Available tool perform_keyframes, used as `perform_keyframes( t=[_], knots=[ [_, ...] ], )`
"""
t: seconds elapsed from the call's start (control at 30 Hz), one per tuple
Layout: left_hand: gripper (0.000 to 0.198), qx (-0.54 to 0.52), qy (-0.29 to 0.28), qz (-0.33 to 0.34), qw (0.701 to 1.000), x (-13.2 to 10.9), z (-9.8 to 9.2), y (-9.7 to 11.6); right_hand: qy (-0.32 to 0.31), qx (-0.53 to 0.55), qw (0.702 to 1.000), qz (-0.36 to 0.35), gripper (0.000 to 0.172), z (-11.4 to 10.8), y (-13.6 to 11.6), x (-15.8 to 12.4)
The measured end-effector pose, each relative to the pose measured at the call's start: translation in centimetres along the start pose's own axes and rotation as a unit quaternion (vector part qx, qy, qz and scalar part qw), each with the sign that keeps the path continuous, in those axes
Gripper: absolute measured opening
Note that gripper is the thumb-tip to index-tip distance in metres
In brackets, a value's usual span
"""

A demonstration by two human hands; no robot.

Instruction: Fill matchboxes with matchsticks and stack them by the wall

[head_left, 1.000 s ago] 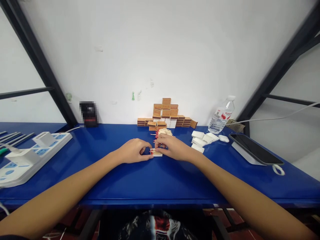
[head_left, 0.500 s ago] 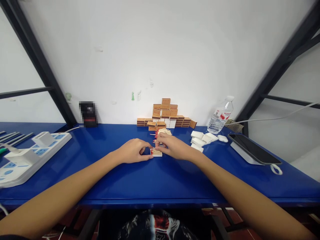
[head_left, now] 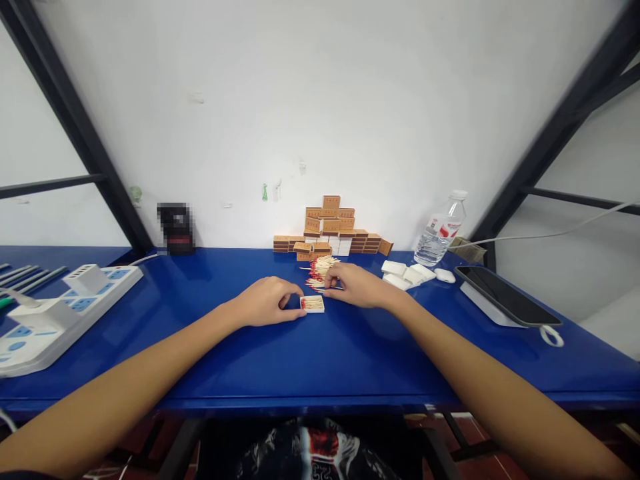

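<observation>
"Match tray (head_left: pixel 313 304): where, and how much room?"

"On the blue table (head_left: pixel 320 363), near its middle, with a wide bare stretch from it to the front edge. Beyond the left forearm (head_left: pixel 165 360), more bare surface runs to the power strip (head_left: pixel 80 320)."

"And the grip?"

"The left hand (head_left: pixel 267 303) has thumb and forefinger closed about the tray's left end. The right hand (head_left: pixel 357 285) is at the near side of the loose matches (head_left: pixel 323 266); I cannot tell whether its fingertips are closed on any."

"Counts?"

"One match tray, one bottle (head_left: pixel 440 235), one phone (head_left: pixel 507 295), two adapters (head_left: pixel 43 315) on the strip, at least four white boxes (head_left: pixel 413 275)."
</observation>
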State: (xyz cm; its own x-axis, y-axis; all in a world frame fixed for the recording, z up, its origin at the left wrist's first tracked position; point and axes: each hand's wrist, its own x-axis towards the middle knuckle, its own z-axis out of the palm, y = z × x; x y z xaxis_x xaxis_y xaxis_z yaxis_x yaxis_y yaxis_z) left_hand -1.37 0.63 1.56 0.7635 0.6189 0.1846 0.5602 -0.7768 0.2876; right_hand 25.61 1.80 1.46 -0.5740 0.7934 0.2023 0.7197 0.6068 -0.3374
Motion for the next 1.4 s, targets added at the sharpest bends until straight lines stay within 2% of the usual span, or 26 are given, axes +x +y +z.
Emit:
perform_keyframes(
  t=[0.07,0.17,0.4,0.57,0.67,0.87,1.0,1.13,1.27,1.4],
  knots=[
    [0.034,0.001,-0.001,0.0,1.0,0.0,0.0,0.0,-0.041,0.024,0.999,0.022,0.013,0.3,0.2,0.1],
    [0.034,0.003,-0.001,-0.001,1.0,0.0,0.0,0.0,-0.056,0.027,0.997,0.042,0.016,0.7,0.3,0.2],
    [0.034,0.002,0.001,-0.001,1.0,-0.1,0.1,-0.2,-0.002,0.024,1.0,0.003,0.014,-0.2,-0.5,-0.4],
    [0.035,0.014,0.0,0.004,1.0,0.0,0.0,-0.2,-0.034,0.036,0.999,-0.023,0.011,0.7,-2.8,-0.5],
    [0.035,0.017,-0.002,0.003,1.0,0.0,0.0,-0.1,-0.008,0.021,0.999,-0.043,0.013,1.0,-3.2,-0.3],
    [0.032,0.0,-0.002,-0.007,1.0,0.0,0.0,-0.1,0.073,-0.036,0.997,-0.016,0.013,0.2,-1.1,-0.1],
    [0.033,0.0,-0.005,-0.01,1.0,-0.1,-0.1,0.0,0.06,-0.062,0.996,0.007,0.003,0.3,0.6,0.0],
    [0.036,0.001,-0.004,-0.01,1.0,0.0,-0.1,0.0,0.036,-0.037,0.999,0.002,0.012,1.0,1.0,0.2],
    [0.034,0.006,-0.004,-0.011,1.0,0.0,-0.1,-0.1,0.032,-0.028,0.999,0.007,0.009,1.6,0.8,0.4],
    [0.035,0.01,-0.002,-0.009,1.0,0.0,-0.1,-0.1,0.041,-0.029,0.999,-0.004,0.012,1.3,1.4,0.5]
  ],
)
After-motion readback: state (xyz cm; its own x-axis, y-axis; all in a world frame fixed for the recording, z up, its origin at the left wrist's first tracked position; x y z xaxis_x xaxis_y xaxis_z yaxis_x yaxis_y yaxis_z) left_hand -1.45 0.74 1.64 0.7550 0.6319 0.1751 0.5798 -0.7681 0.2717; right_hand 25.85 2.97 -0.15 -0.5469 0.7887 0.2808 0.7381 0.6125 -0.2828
